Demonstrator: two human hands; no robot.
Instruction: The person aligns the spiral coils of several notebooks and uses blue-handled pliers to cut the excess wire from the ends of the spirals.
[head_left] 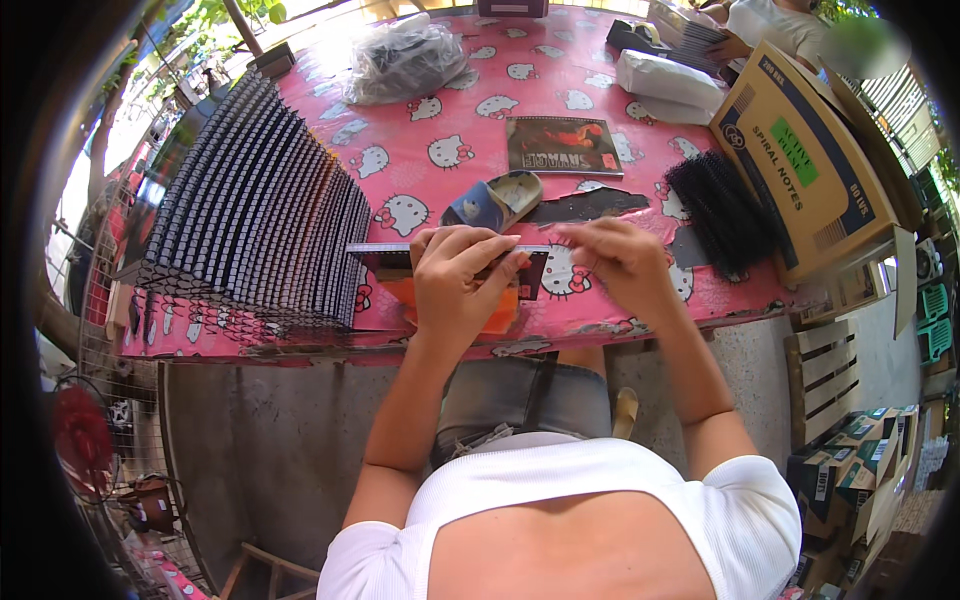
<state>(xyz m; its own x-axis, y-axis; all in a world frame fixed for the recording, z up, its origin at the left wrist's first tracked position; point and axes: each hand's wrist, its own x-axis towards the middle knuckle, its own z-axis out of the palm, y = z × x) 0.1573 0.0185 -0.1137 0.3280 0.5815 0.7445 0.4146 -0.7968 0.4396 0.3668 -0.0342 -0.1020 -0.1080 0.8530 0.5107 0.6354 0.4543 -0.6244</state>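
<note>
My left hand [455,280] is closed on a notebook [533,272] with a dark and orange cover, held at the near edge of the table. A row of binding holes or coils runs along its upper edge. Off the notebook's right end hovers my right hand [630,265], its fingers bent and smeared by motion; whether it holds anything is unclear. Just beyond the notebook lies a slipper [472,208] with a blue strap. A tall stack of spiral notebooks [260,200] rises to the left. To the right lies a bundle of black spiral coils [722,215].
A dark-covered notebook [562,147] lies farther back on the pink patterned tablecloth [420,160]. An open cardboard box [800,150] stands right, near a white packet [668,85]. A clear plastic bag [405,60] sits at the back. Another person [775,30] handles notebooks at far right.
</note>
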